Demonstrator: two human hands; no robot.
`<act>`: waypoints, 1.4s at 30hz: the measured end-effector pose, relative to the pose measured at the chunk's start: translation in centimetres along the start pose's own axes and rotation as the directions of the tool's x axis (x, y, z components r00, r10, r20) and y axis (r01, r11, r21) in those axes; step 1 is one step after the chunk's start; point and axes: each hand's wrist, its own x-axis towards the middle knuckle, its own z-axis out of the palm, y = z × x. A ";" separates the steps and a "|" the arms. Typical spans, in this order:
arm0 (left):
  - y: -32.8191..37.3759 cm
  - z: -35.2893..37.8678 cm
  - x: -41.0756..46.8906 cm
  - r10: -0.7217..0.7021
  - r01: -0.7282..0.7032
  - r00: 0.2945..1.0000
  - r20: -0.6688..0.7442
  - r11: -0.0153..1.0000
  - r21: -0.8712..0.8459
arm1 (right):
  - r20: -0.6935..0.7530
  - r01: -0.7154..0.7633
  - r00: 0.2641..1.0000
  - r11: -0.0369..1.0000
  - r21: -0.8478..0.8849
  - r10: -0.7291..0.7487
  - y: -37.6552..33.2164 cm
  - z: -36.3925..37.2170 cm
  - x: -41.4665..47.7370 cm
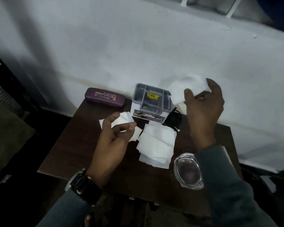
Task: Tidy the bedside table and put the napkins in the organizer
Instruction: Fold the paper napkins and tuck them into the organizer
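Right, from the head camera, both hands are busy and well apart. The left hand (115, 136) pinches a small napkin (124, 119) at centre frame, just in front of the grey organizer (152, 102). The right hand (203, 105) grips a crumpled napkin (187, 89) up at centre right, beside the organizer's rim. More loose napkins (157, 145) lie on the desk (72, 145) below it. My call: fold each sheet flat first, then slide it edge-down into one compartment, keeping clear of the glass ashtray (188, 171) and the black cable (175, 118).
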 end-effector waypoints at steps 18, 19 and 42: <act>0.8 -1.6 1.1 -0.093 0.050 0.982 -0.167 0.968 -0.245 | -0.113 0.178 0.976 0.980 -0.086 -0.187 2.9 5.6 -2.9; 0.9 -1.6 1.1 -0.096 0.055 0.983 -0.159 0.967 -0.247 | -0.087 0.187 0.977 0.976 -0.107 -0.196 2.9 5.7 -2.9; 2.3 -1.8 0.6 -0.149 0.107 0.976 -0.160 0.964 -0.244 | 0.011 -0.071 0.997 0.985 -0.159 0.074 3.8 2.7 -2.5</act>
